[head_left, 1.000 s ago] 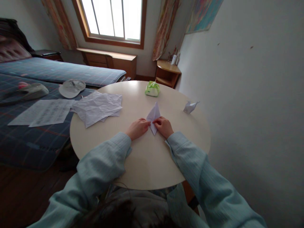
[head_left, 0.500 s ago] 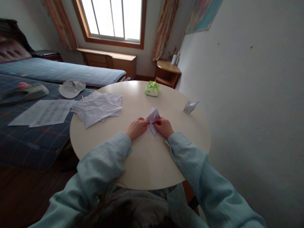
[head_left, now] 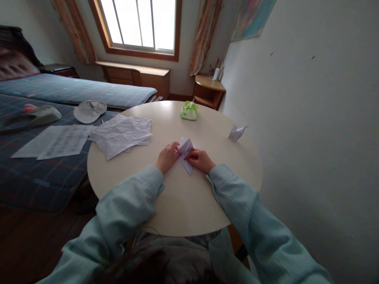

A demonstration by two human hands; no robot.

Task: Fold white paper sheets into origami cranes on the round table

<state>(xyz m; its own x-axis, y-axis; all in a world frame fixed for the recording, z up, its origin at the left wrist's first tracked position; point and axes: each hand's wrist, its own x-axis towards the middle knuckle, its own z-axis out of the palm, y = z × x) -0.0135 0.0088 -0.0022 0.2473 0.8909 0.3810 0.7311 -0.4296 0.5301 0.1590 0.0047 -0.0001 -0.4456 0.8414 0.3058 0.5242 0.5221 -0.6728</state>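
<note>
A small piece of folded white paper (head_left: 186, 146) lies between my hands on the round cream table (head_left: 183, 201). Its lower end comes to a point toward me, and a flap stands up at the top. My left hand (head_left: 168, 157) grips the paper's left edge, thumb against it and fingers bent. From the other side, my right hand (head_left: 200, 159) pinches the right edge, its fingers closed on the paper. Off to the right stands a finished-looking folded paper figure (head_left: 236, 133) with pointed ends, apart from both hands.
Creased white sheets (head_left: 124, 134) are piled at the table's left. A green tissue pack (head_left: 189, 111) sits near the far edge. Beside the table, a bed (head_left: 53, 181) holds printed sheets (head_left: 62, 140) and a white cap (head_left: 90, 111). A wall (head_left: 310, 130) rises on the right.
The folded paper has shifted slightly left and turned, its lower point now nearer me. My left hand has moved a little left and its fingers have lifted; my right hand keeps its pinch.
</note>
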